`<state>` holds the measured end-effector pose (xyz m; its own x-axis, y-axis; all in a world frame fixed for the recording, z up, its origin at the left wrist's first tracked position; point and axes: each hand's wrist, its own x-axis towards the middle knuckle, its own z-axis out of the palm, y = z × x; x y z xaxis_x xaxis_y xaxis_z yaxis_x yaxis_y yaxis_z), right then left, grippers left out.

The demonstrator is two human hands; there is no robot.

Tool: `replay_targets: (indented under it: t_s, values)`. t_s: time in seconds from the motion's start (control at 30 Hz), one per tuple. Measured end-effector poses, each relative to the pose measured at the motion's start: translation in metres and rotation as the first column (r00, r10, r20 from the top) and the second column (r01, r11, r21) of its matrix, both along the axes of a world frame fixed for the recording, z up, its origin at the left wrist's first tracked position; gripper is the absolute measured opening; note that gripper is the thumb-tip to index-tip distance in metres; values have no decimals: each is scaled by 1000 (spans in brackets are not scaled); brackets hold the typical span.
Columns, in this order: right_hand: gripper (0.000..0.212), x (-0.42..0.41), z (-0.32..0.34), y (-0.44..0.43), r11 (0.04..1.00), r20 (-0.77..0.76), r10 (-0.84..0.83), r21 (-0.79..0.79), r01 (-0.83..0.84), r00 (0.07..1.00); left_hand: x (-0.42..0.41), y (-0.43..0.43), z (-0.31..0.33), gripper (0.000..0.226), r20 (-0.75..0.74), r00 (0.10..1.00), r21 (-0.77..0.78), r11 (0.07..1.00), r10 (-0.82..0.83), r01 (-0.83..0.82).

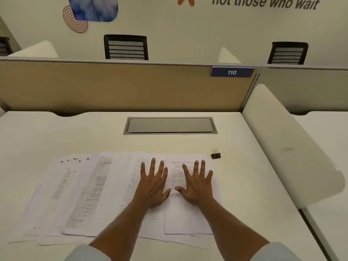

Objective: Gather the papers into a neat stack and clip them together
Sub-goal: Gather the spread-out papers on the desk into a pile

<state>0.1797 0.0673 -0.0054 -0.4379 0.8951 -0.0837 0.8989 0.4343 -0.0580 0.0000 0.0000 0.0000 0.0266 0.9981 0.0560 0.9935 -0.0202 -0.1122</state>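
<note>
Several printed white papers (88, 194) lie fanned out and overlapping across the near part of the white desk (56, 132). My left hand (153, 183) rests flat, fingers spread, on the sheets near the middle of the spread. My right hand (197, 185) lies flat beside it on the rightmost sheet, fingers also apart. Neither hand holds anything. A black binder clip (215, 154) stands on the desk just beyond the top right corner of the papers, a short way past my right fingertips.
A grey cable hatch (170, 125) is set into the desk behind the papers. A beige partition (113, 85) with a "110" label closes the far edge. A white curved side divider (293, 151) bounds the right side. Two black chairs stand beyond the partition.
</note>
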Motion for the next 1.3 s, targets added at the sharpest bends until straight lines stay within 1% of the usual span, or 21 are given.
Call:
replay_targets:
  t_s: [0.03, 0.07, 0.13, 0.2, 0.33, 0.4, 0.53, 0.6, 0.67, 0.77, 0.83, 1.0, 1.13, 1.23, 1.3]
  values:
    - [96, 0, -1, -1, 1000, 8, -8, -23, 9, 1000, 0, -1, -4, 82, -3, 1000, -13, 1000, 10, -10]
    - [94, 1, -3, -2, 1000, 3, -13, -16, 13, 1000, 1, -3, -4, 81, 15, 1000, -28, 999, 21, -20]
    - [89, 3, -8, -5, 1000, 21, -11, -10, 11, 1000, 3, -7, -9, 77, 2, 1000, -72, 997, 28, -28]
    - [86, 5, -13, -7, 1000, 35, -9, -29, 11, 999, 5, -10, -13, 75, 12, 999, -113, 993, 46, -44]
    - [84, 4, -12, -8, 998, 30, -34, -58, 35, 999, 9, -13, -19, 73, 22, 994, -175, 979, 111, -105]
    - [82, 4, -9, -8, 995, 16, -87, -52, 87, 996, 15, -12, -21, 74, 54, 978, -211, 959, 203, -187]
    - [81, 12, -4, -8, 969, 11, -243, -46, 243, 970, 35, -14, -12, 75, 97, 929, -220, 918, 357, -329]
    - [81, 18, -4, -8, 953, 17, -298, -57, 298, 954, 41, -16, -11, 77, 96, 907, -207, 900, 410, -385]
    - [81, 24, -4, -8, 931, 16, -354, -88, 354, 935, 45, -17, -10, 77, 88, 886, -233, 875, 454, -425]
    - [82, 29, -5, -9, 901, 3, -420, -120, 417, 908, 46, -16, -10, 78, 89, 867, -201, 862, 490, -466]
    - [82, 30, -6, -9, 900, 4, -425, -106, 423, 905, 45, -15, -6, 79, 97, 853, -178, 852, 513, -492]
    - [78, 26, -8, -12, 908, 3, -414, -69, 414, 910, 46, -10, -2, 77, 104, 827, -195, 827, 552, -528]
    - [77, 17, -9, -18, 917, 7, -394, -67, 394, 919, 48, -5, -1, 70, 174, 805, -205, 821, 567, -533]
    - [77, 12, -10, -23, 916, -5, -397, -61, 396, 918, 50, -1, 1, 60, 261, 765, -226, 808, 588, -544]
    - [77, 6, -12, -26, 917, -19, -394, -74, 392, 919, 52, 1, 1, 58, 298, 733, -235, 791, 611, -564]
